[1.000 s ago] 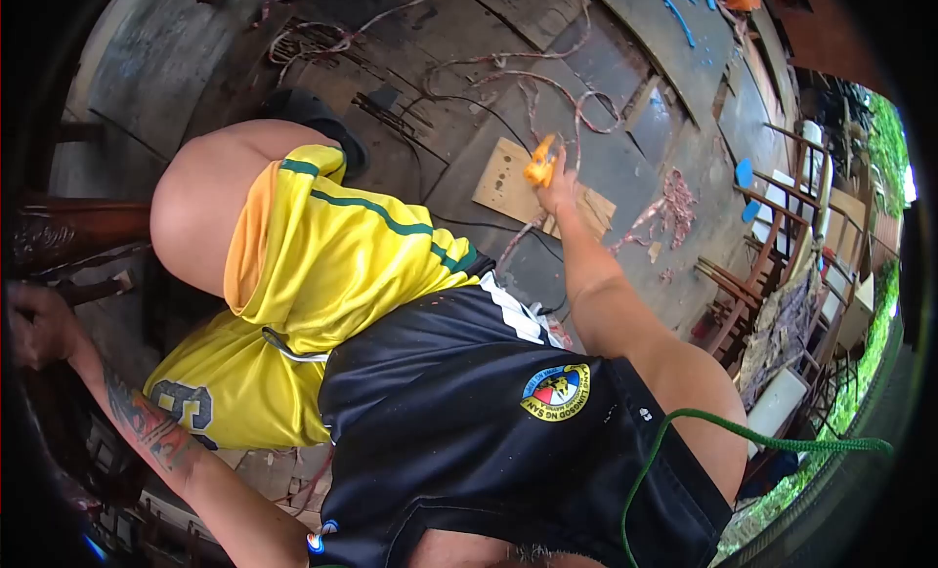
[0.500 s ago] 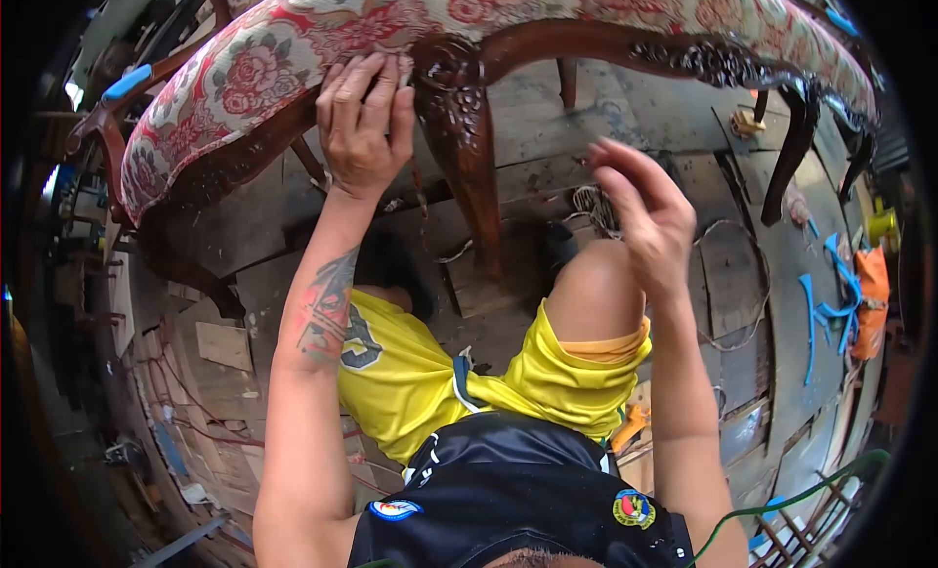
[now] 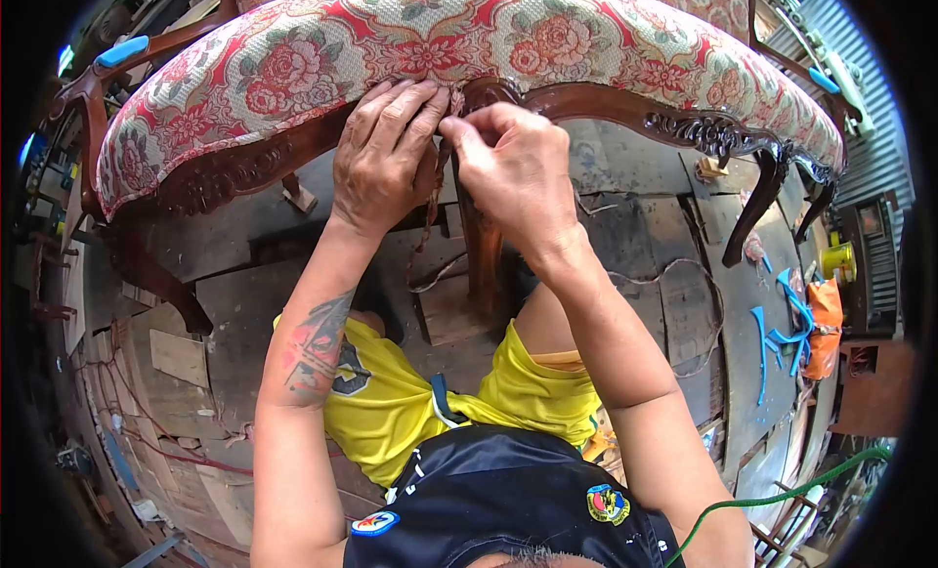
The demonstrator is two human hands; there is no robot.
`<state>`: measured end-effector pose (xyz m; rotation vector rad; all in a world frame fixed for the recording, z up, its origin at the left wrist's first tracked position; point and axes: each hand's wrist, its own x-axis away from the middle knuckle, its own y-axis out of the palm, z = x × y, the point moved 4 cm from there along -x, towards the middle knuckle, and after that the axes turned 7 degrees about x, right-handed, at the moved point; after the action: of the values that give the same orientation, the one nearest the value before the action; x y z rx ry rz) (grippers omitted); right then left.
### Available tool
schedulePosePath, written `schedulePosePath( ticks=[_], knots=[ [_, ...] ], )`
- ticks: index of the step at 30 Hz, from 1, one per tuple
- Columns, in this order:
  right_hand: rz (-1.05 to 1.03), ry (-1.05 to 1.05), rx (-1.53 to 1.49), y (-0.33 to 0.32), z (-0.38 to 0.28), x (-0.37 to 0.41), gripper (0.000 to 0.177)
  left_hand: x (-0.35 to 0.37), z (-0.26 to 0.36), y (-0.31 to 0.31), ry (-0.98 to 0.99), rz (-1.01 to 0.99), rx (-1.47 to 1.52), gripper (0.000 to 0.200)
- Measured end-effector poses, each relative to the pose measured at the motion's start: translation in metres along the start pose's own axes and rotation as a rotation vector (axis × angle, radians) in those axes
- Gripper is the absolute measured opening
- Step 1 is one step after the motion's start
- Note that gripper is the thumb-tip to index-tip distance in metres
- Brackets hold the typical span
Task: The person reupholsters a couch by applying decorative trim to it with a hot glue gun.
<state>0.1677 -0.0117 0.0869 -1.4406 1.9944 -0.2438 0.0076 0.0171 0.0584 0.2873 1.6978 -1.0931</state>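
Head view: left hand [image 3: 384, 158] touches seat [image 3: 420, 55], right hand [image 3: 518, 172] pinches trim [image 3: 433, 202].

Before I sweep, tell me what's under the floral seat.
Carved wooden frame, legs and floorboards show, with a cord hanging by the middle leg. The left hand and right hand hide part of the frame.

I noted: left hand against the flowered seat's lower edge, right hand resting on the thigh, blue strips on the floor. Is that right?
The right hand is wrong: the head view shows it raised beside the left hand, fingertips at the braided cord. The left hand is against the lower edge of the flowered seat and blue strips lie on the floor, as noted.
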Motion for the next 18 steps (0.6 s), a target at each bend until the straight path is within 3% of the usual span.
schedulePosePath(
  ticks=[6, 18],
  knots=[
    [0.002, -0.154, 0.261, 0.017, -0.003, 0.002, 0.024, -0.006, -0.001, -0.005, 0.011, 0.008, -0.012, 0.041],
    [0.071, -0.298, 0.241, 0.001, -0.012, 0.004, 0.015, -0.004, -0.003, -0.001, 0.039, 0.034, -0.038, 0.035]
  ],
)
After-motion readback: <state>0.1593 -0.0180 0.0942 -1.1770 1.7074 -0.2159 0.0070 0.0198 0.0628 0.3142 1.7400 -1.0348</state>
